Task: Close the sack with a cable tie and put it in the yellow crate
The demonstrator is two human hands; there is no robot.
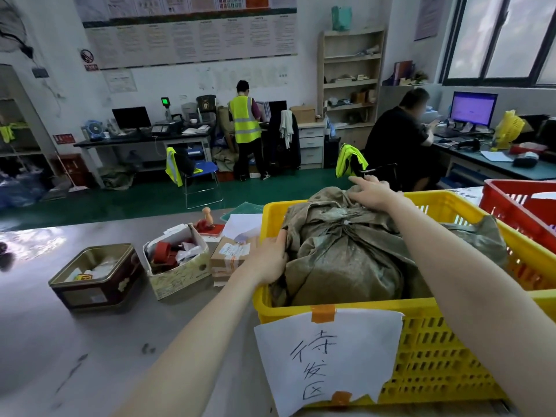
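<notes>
An olive-green cloth sack point(346, 260) lies inside the yellow crate point(436, 350) on the grey table. Its neck is bunched and bound by a pale cable tie point(347, 223) near the top. My left hand point(267, 260) grips the sack's left side, fingers curled into the fabric at the crate's left wall. My right hand point(373, 191) rests on the far end of the sack above the neck, fingers spread flat over the cloth. A white paper label point(328, 356) with handwritten characters is taped to the crate's front.
Left of the crate stand a brown cardboard parcel point(228, 257), a paper box of red items point(177, 260) and an open metal tin point(96, 275). A red crate point(520, 212) sits at the right. Two people work at desks beyond the table.
</notes>
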